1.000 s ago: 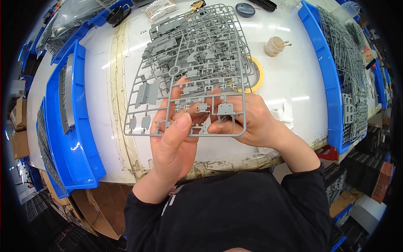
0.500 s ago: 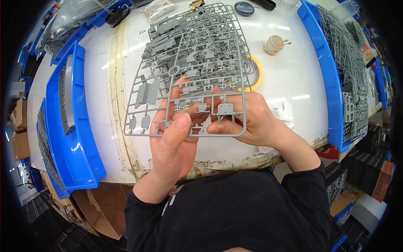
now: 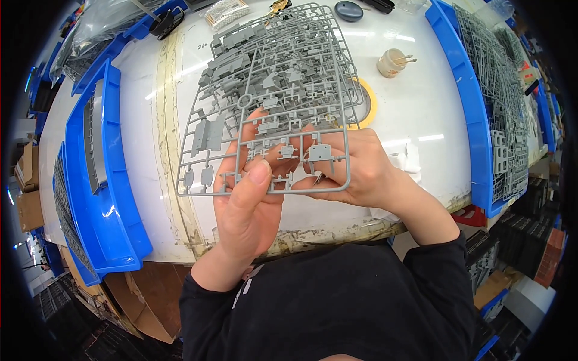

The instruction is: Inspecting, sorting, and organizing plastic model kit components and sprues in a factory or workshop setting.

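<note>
A grey plastic model sprue (image 3: 208, 194), a frame full of small moulded parts, is held up in front of me. My left hand (image 3: 250, 195) grips its lower edge, thumb in front and fingers behind. At the lower right corner my right hand (image 3: 361, 165) is closed behind the frame, with thumb and forefinger drawn together. A small dark sliver (image 3: 320, 178) shows between them, too little to identify. Just above it, a flat rectangular part (image 3: 321, 152) hangs in the sprue. More grey sprues (image 3: 355, 66) lie beneath, toward the far side.
A yellow tape roll (image 3: 368, 103) lies partly under the sprues, near a small jar (image 3: 392, 63) holding cotton swabs. Blue trays flank the table: the left tray (image 3: 123, 240) has a long grey part, the right tray (image 3: 463, 90) stacked sprues. Crumpled white tissue (image 3: 409, 161) lies right of my hand.
The held sprue has shifted slightly left and tilted a little. My right thumb and forefinger have come closer together beneath the flat part, where the dark sliver now shows.
</note>
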A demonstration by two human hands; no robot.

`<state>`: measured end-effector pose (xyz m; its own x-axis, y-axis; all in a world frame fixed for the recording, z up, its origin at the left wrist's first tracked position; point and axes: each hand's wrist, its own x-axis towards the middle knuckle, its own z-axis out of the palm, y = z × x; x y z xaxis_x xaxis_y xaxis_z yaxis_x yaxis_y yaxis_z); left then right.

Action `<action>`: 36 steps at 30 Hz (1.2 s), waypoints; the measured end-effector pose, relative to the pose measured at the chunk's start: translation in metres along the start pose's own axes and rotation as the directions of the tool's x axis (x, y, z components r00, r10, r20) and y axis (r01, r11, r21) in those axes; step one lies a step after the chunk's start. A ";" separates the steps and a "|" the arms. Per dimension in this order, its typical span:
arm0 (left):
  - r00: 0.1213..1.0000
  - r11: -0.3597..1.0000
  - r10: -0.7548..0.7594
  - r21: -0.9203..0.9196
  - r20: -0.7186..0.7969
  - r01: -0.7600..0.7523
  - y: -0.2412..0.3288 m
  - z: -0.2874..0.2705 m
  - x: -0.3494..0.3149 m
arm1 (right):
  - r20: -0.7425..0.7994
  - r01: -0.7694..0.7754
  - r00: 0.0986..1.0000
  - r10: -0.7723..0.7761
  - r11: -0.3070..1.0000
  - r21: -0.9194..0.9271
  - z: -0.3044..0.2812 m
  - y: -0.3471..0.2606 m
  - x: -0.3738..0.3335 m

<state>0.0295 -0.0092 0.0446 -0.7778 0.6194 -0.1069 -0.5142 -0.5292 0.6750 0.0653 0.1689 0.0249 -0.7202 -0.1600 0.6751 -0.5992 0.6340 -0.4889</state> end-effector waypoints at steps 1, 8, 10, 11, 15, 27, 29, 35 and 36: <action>1.000 1.000 -0.008 0.000 0.013 0.008 0.001 -0.002 0.000 | 0.012 0.043 0.999 -0.042 0.998 -0.035 -0.001 0.001 -0.001; 1.000 1.000 0.015 -0.009 -0.026 -0.015 -0.002 0.000 0.000 | 0.015 -0.081 0.997 0.080 0.989 0.120 -0.016 -0.001 -0.002; 0.999 1.000 0.000 0.011 -0.037 0.001 0.000 0.001 0.000 | 0.019 -0.088 0.996 0.087 0.990 0.113 -0.018 -0.001 0.000; 0.999 1.000 -0.008 0.022 -0.043 0.009 0.000 0.002 0.000 | 0.020 -0.092 0.996 0.090 0.990 0.110 -0.018 -0.002 0.001; 1.000 0.999 -0.019 0.034 -0.024 0.020 0.001 0.000 0.000 | 0.029 -0.099 0.995 0.096 0.991 0.095 -0.018 -0.001 0.002; 1.000 0.999 -0.023 0.039 -0.003 0.023 0.003 0.001 0.002 | 0.044 -0.159 0.987 0.156 0.985 0.070 -0.016 -0.001 -0.003; 1.000 0.999 -0.015 0.029 -0.010 0.016 0.002 0.002 0.001 | 0.036 -0.164 0.986 0.161 0.984 0.072 -0.015 -0.003 -0.002; 0.999 1.000 0.011 0.004 -0.035 -0.010 -0.001 0.003 0.001 | 0.002 -0.206 0.978 0.207 0.973 0.099 -0.009 -0.010 -0.002; 0.999 1.000 0.013 0.006 -0.038 -0.013 -0.001 0.003 0.001 | -0.004 -0.220 0.975 0.222 0.969 0.109 -0.008 -0.010 -0.003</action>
<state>0.0307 -0.0063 0.0458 -0.7975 0.5901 -0.1254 -0.5019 -0.5337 0.6806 0.0765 0.1689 0.0322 -0.8340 -0.0125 0.5516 -0.4603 0.5669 -0.6832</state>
